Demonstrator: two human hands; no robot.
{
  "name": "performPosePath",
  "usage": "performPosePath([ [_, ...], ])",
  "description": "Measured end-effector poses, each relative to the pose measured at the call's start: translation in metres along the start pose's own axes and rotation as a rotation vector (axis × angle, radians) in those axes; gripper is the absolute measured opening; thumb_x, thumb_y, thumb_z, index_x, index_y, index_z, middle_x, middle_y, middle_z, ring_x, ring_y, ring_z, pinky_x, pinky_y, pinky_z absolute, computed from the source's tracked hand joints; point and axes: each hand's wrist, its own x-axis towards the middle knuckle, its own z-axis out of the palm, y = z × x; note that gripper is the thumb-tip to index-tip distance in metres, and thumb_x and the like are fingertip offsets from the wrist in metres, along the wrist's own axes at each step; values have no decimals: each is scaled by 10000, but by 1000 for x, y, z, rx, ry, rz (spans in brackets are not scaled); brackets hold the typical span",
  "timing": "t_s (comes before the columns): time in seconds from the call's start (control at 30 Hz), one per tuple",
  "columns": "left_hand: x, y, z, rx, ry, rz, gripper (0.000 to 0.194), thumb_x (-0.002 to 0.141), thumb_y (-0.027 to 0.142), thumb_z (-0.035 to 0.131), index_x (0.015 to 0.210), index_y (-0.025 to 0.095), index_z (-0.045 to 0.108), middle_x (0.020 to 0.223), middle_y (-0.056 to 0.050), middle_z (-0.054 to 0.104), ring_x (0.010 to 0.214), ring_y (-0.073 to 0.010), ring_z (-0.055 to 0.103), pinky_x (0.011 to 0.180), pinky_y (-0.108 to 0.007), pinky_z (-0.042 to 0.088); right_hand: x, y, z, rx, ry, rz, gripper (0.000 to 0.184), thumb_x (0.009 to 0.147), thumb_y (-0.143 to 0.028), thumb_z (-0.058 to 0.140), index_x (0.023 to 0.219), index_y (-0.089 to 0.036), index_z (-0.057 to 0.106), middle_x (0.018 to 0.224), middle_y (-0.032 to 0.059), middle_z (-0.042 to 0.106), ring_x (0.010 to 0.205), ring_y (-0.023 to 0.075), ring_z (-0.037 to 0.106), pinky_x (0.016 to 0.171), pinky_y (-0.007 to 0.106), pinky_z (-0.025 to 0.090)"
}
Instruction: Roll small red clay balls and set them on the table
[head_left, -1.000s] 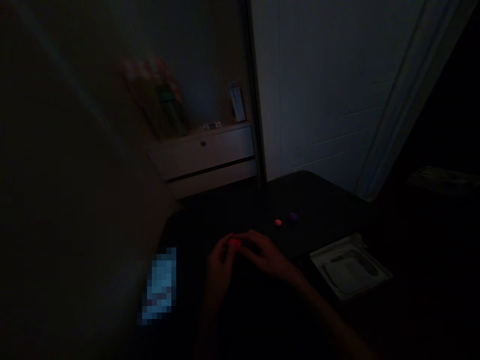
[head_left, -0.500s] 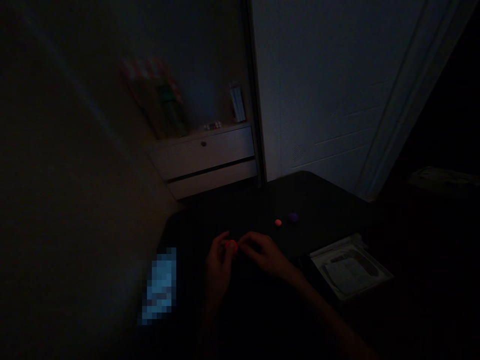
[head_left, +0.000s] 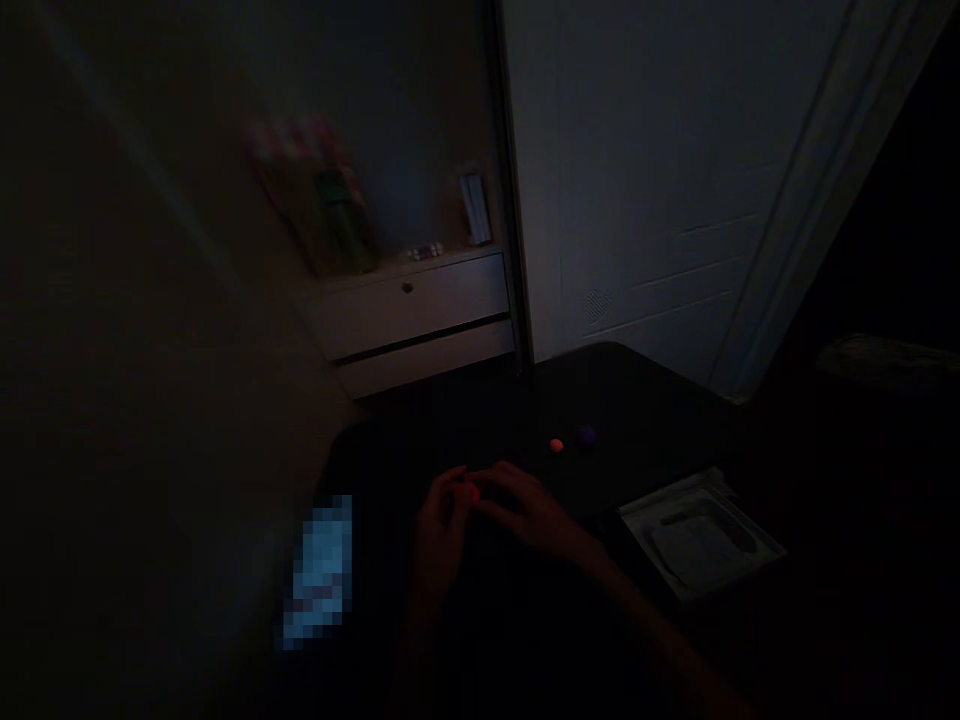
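Dark tabletop (head_left: 645,410), right hand (head_left: 531,505) closer around red lump (head_left: 472,492)

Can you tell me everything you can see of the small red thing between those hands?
The red lump is small, looks rounded, and stands out brightly in the dim light. Fingers of the left hand and right hand close around it and hide much of its outline. It is over the near part of the dark table; whether it touches the top is unclear. No separate parts show, and its material is too dark to tell.
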Motion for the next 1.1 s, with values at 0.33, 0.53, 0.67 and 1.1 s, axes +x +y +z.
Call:
performPosePath([
  [0.33,-1,10,4,-53,-28,12,438,895,529,690,1179,195,675,1116,-108,766,980,-240,740,817,-336,593,3,-6,-2,59,51,18,290,1044,-367,614,1307,-274,693,1126,54,713,1036,209,667,954,356,513],
  [0.53,-1,6,2,-46,-19,5,448,907,531,685,1196,189,678,1096,-108,776,940,-229,742,793,-326,595,3,-2,0,72,88,56,273,1026,-373,642,1262,-245,694,1174,60,735,1054,209,685,960,347,520],
  [0.67,0,8,2,-10,-10,7,470,915,553,663,1202,183,698,1098,-111,781,913,-222,739,783,-325,594,3,0,2,97,90,90,265,1018,-362,653,1244,-230,695,1179,63,748,1052,211,701,948,343,529],
  [1.1,0,3,3,-69,-10,-42,505,831,497,780,1227,192,704,1084,-107,788,972,-244,752,859,-353,593,2,5,1,109,151,115,219,1036,-317,593,1194,-232,721,1190,61,764,1098,230,713,994,377,532],
])
